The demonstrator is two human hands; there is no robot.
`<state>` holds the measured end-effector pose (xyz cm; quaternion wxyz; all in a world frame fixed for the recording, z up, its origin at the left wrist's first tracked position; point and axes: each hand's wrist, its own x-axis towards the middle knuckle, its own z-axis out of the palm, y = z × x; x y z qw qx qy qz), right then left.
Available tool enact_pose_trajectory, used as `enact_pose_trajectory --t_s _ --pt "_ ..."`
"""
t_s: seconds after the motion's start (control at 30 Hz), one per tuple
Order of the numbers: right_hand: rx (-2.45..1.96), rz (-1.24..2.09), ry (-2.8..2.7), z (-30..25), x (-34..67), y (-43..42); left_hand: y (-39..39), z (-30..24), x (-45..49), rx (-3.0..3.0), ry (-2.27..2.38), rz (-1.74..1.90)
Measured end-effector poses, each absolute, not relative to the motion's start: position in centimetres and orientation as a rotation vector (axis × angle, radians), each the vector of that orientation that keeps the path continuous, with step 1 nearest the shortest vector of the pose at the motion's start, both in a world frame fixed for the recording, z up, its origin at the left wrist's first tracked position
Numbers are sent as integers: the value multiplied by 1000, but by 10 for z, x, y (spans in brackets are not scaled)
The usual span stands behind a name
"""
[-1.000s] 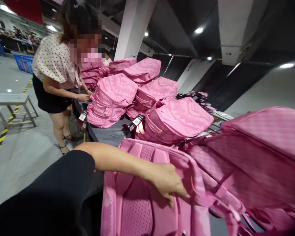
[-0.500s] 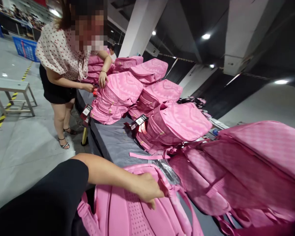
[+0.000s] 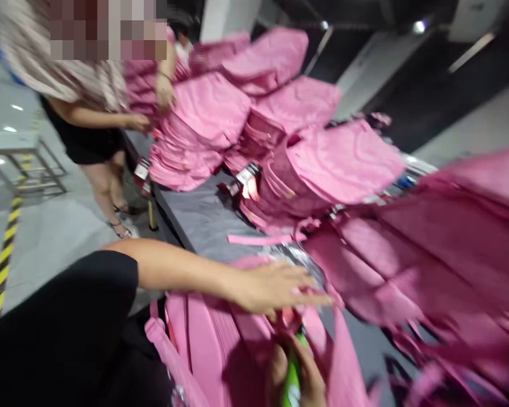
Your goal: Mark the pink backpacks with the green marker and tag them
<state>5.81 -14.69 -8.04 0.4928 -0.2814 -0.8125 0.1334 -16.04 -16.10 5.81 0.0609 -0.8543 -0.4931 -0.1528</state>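
A pink backpack (image 3: 203, 339) lies in front of me with its padded back facing up. My left hand (image 3: 280, 288) reaches across its upper part, fingers stretched out and blurred, near the shoulder strap. Below it, at the bottom of the view, my right hand (image 3: 311, 367) is wrapped round a slim bright green tool (image 3: 294, 373). The tool's tip points up under my left hand, where a small red piece (image 3: 287, 317) shows. Blur hides what kind of tool it is, and whether the left fingers touch the strap.
Several pink backpacks (image 3: 343, 164) stand along the grey-covered table (image 3: 186, 209), some with dark hang tags (image 3: 246, 175). A larger pink bag (image 3: 441, 249) is at the right. A co-worker (image 3: 85, 113) handles a backpack at the far left. A stool (image 3: 12, 147) stands on the floor.
My left hand has opened from a closed grip at the backpack's edge and moved up and right. My right hand has come into view with the green tool. The view has shifted.
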Motion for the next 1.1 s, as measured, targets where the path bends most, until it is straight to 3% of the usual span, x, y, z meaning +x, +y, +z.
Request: enact_pose_trajectory --t_s 0.2,0.47,0.7,0.87,1.1 --pt "-669 307 -2009 -64 38 -175 -95 18 -154 -2630 -1690 -51" --pt "-674 405 -2024 -69 47 -157 -107 -7 -145 -2783 -1180 -245" --pt "-699 354 -2122 -70 58 -152 -99 -20 -131 -2686 -1372 -61" --pt "-1022 160 -2075 -55 67 -125 -104 -18 -129 -2563 -1495 -32" --pt "-1556 156 -2537 -24 35 -76 -89 -18 -124 -2529 -1709 12"
